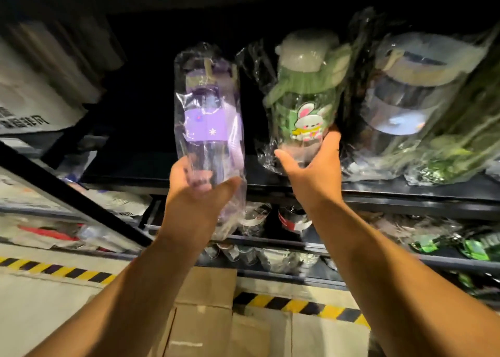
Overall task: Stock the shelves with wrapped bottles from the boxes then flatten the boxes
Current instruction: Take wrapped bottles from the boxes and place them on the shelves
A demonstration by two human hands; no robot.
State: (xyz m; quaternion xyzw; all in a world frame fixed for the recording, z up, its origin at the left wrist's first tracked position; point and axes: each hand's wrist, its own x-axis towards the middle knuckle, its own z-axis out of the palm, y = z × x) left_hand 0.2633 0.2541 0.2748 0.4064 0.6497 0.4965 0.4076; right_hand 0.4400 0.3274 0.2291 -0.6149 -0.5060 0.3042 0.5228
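purple bottle (208, 107) base clamped in left hand (197, 191) fingers; right hand (313, 167) fingers spread, touching green bottle (305, 105)

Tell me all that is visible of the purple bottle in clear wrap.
The tall purple transparent bottle is wrapped in crinkled clear plastic. It has a purple lid, a lilac label band with white stars and a lilac side strap. Nearly upright, it is raised before the dark shelf; the left hand grips its lower end.

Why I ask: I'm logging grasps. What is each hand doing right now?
Left hand: grips the purple wrapped bottle by its base.
Right hand: open, touching the green wrapped bottle.
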